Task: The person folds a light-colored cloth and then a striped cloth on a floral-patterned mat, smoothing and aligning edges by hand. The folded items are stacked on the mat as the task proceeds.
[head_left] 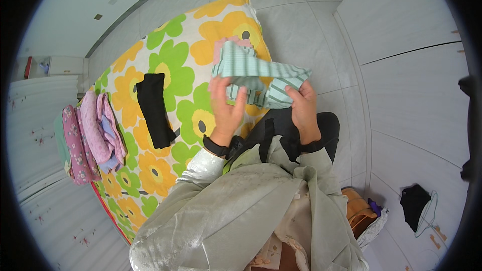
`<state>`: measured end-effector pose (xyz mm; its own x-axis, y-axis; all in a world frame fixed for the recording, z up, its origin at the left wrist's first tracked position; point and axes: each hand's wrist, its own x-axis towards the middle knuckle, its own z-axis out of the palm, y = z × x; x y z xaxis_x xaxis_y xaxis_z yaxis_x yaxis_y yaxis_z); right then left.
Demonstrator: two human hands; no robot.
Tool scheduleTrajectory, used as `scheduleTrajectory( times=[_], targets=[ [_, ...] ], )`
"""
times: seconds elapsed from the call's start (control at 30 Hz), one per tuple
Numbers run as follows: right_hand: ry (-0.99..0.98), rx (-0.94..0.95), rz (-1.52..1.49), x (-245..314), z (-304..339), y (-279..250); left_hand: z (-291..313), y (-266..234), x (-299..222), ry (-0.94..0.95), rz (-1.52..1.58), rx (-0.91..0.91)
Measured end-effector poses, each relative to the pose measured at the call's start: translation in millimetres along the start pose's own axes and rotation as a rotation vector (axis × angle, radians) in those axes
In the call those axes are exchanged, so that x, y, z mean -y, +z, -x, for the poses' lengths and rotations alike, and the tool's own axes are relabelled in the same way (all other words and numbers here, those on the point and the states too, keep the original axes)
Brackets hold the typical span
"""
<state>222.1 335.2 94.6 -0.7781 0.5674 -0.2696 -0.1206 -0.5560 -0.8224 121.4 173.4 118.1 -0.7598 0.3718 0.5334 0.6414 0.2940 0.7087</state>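
A light green striped garment (243, 64) is partly folded at the bed's right edge, with darker green stripes at its right end. My right hand (305, 113) pinches that end, thumb on top and fingers beneath. My left hand (227, 108) is at the garment's near left side, thumb and fingers apart and slightly blurred; it appears to touch the cloth without gripping it. Pink cloth (219, 50) shows behind the garment's far left corner. To the left, a folded black garment (154, 110) lies lengthwise on the flowered bed cover (173, 60).
Folded pink and purple clothes (103, 130) and a rolled flowered bundle (79, 143) lie at the bed's left end. White cabinets (411, 70) stand at right. A wooden bucket (357, 208) and a hanger with black cloth (415, 206) are at lower right.
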Motion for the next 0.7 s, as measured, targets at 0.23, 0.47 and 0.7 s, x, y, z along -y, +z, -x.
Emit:
scheduleTrajectory(
  times=[0.23,0.47,0.7],
  targets=[
    [-0.114,0.033,0.299,18,-8,-39,-36,-53,43,-0.011,-0.342,-0.044],
    [-0.186,0.063,0.907,39,-15,-53,-41,-91,77,-0.142,-0.437,0.166],
    [-0.055,0.252,0.993,39,-26,-64,-51,-118,115,-0.308,-0.422,0.172]
  ],
)
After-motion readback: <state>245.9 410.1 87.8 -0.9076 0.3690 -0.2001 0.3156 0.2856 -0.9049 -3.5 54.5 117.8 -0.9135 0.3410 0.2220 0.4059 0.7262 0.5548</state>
